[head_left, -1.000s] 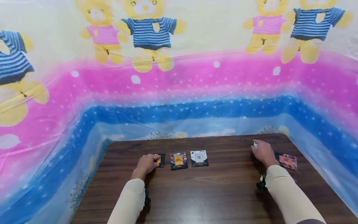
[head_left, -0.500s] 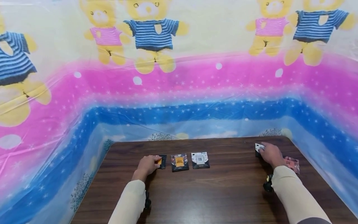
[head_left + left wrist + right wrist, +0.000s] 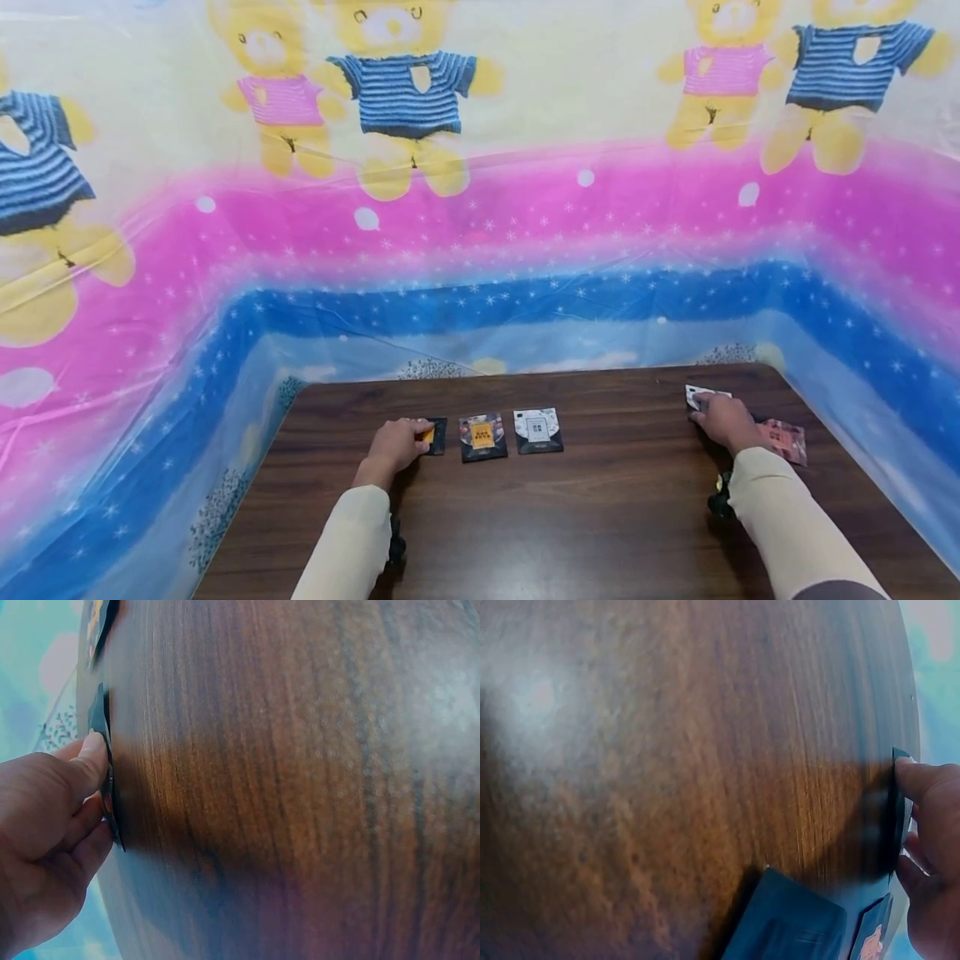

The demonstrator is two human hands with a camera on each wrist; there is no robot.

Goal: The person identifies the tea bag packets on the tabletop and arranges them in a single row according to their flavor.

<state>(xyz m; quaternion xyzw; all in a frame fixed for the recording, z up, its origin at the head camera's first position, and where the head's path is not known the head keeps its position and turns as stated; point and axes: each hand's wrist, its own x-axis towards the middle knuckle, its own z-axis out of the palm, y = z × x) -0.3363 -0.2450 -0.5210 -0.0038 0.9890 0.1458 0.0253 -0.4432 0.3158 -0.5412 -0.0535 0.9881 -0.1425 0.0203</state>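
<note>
My left hand (image 3: 393, 448) is at the left of the wooden table, pinching a small black sachet with an orange label (image 3: 437, 437). In the left wrist view the thumb lies on the near edge of this black sachet (image 3: 107, 784), and the fingers cover much of it. On the far right, my right hand (image 3: 726, 419) holds a white-and-black sachet (image 3: 699, 393) between thumb and fingers, partly covered by them. Beside that wrist lies a sachet with a pink label (image 3: 783, 440). The right wrist view also shows a plain dark sachet (image 3: 787, 922) nearby.
Between the hands lie a dark sachet with a yellow-orange label (image 3: 482, 437) and a white-and-black sachet (image 3: 537, 430), side by side. Behind the brown table (image 3: 600, 517) hangs a cloth printed with bears (image 3: 412, 92).
My right hand moved slightly right, and the white-and-black sachet under its fingers came into view, turning a little. My left hand stays at its sachet. The head view shifted slightly.
</note>
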